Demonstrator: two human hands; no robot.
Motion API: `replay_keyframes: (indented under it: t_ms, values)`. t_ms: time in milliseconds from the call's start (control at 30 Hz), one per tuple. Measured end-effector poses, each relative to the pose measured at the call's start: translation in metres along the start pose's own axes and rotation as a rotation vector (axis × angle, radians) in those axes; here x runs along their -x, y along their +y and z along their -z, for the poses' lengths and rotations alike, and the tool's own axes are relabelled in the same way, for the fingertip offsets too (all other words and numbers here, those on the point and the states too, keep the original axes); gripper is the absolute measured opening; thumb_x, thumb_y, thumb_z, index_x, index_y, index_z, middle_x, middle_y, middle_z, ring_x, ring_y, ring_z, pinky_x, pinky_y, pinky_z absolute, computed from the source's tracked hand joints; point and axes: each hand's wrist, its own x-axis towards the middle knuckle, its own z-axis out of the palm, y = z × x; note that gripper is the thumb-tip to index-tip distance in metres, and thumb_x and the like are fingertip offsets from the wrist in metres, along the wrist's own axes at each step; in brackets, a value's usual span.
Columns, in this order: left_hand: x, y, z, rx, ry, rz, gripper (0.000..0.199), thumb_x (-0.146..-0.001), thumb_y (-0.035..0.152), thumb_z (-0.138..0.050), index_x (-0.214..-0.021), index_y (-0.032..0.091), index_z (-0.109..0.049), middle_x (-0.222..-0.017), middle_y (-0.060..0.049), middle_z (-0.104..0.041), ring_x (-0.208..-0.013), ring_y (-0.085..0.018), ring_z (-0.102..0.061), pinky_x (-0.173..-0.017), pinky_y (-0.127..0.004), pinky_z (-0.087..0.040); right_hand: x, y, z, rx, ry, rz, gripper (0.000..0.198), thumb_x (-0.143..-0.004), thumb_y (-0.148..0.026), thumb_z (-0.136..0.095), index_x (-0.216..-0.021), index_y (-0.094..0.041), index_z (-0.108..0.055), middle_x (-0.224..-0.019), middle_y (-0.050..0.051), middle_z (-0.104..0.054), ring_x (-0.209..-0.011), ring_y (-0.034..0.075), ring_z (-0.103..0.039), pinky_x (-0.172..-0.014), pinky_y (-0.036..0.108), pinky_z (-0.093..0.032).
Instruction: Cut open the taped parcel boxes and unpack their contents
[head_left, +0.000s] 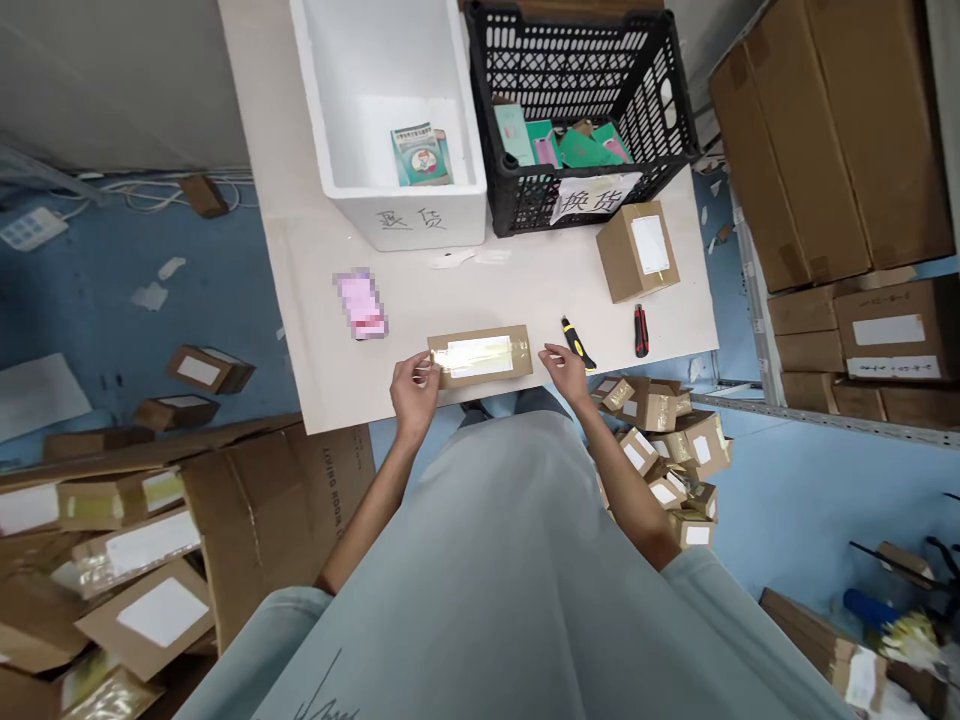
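Observation:
A small taped cardboard box (487, 372) with a white label lies flat near the front edge of the table. My left hand (416, 390) is at its left end, fingers bent and closed on the corner of the box. Just off the right end, my right hand (566, 373) hovers with its fingers loosely curled and slightly apart, nothing visible in them. Close to that hand lies a black and yellow utility knife (578, 344). Farther right is a red and black utility knife (641, 331).
A white foam box (409, 215) and a black plastic crate (517, 205), both holding small packets or boxes, stand at the back. A taller carton (626, 258) sits right; a pixelated pink item (361, 303) lies left. A large carton (255, 500) and piled parcels (667, 440) flank the table below.

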Motion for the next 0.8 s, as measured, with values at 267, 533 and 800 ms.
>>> replay_keyframes:
  t_ms: [267, 533, 800]
  values:
    - [-0.010, 0.085, -0.085, 0.067, -0.257, -0.157, 0.032, -0.100, 0.035, -0.068, -0.127, 0.021, -0.079, -0.127, -0.011, -0.080, -0.114, -0.026, -0.078, -0.103, -0.042, -0.066, -0.053, 0.024, 0.096, 0.095, 0.238, 0.012, 0.059, -0.096, -0.061, -0.081, -0.134, -0.016, -0.079, -0.139, 0.021, -0.080, -0.112, 0.034, -0.081, -0.108, 0.054, -0.065]
    - [-0.016, 0.165, -0.230, 0.045, -0.563, -0.285, 0.033, -0.101, 0.025, -0.071, -0.133, 0.024, -0.079, -0.141, -0.012, -0.079, -0.126, -0.028, -0.078, -0.108, -0.045, -0.066, -0.143, 0.050, 0.187, 0.288, 0.398, 0.045, 0.076, -0.090, -0.045, -0.092, -0.154, -0.014, -0.065, -0.163, 0.027, -0.058, -0.156, 0.041, -0.052, -0.132, 0.059, -0.045]
    - [-0.010, 0.198, -0.303, 0.008, -0.623, -0.296, 0.035, -0.102, 0.024, -0.071, -0.136, 0.023, -0.080, -0.148, -0.012, -0.077, -0.131, -0.029, -0.077, -0.110, -0.046, -0.067, -0.208, 0.058, 0.199, 0.347, 0.291, -0.016, 0.101, -0.082, -0.046, -0.094, -0.167, -0.015, -0.048, -0.176, 0.031, -0.040, -0.165, 0.047, -0.038, -0.133, 0.065, -0.040]
